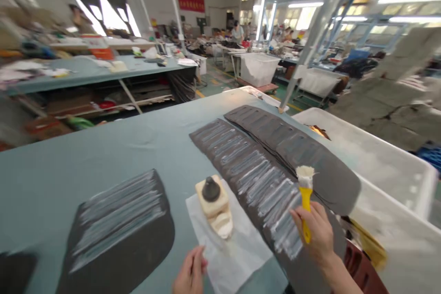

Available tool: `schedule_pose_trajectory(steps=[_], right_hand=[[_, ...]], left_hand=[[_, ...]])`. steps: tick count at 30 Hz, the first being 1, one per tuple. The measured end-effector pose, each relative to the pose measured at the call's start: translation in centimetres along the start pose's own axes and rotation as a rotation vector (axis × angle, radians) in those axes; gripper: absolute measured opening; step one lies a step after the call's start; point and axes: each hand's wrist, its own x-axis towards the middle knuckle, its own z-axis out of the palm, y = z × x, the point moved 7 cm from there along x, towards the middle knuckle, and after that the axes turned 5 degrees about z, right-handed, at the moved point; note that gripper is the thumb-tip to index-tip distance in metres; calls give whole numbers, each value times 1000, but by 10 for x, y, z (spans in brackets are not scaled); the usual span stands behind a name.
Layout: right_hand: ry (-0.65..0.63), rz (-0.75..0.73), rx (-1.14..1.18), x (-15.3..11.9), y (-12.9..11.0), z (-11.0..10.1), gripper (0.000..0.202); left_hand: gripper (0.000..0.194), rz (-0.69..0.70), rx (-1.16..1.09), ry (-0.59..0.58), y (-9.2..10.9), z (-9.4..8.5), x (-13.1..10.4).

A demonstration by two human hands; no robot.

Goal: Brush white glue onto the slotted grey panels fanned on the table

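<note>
My right hand (319, 234) is closed round the yellow handle of a brush (306, 193), its pale bristles pointing up. Beneath it lie overlapping dark grey pieces (241, 156) with slots and streaks of whitish paste. My left hand (191, 270) has its fingertips pressed together at the lower middle; whatever they may hold is too small to make out. Just beyond it, a cream-coloured container (213, 202) with a black knob (211, 189) and white paste at its near end rests on a white sheet (237, 257). Another dark piece (127, 239), streaked with paste, lies at the left.
The blue-green table (113, 147) spans the front. White bins (372, 147) stand along its right side, near a slanted metal post (310, 41). Brown and yellow material (368, 243) shows at the lower right. Another cluttered table (138, 71) stands behind; people are far off.
</note>
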Motion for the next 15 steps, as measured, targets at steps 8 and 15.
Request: schedule_pose_trajectory(steps=[8, 15], right_hand=[[-317, -245, 509, 28, -239, 138, 24], [-648, 49, 355, 28, -348, 352, 14]], left_hand=[[45, 50, 225, 486, -45, -217, 105], [63, -427, 538, 463, -128, -325, 187]])
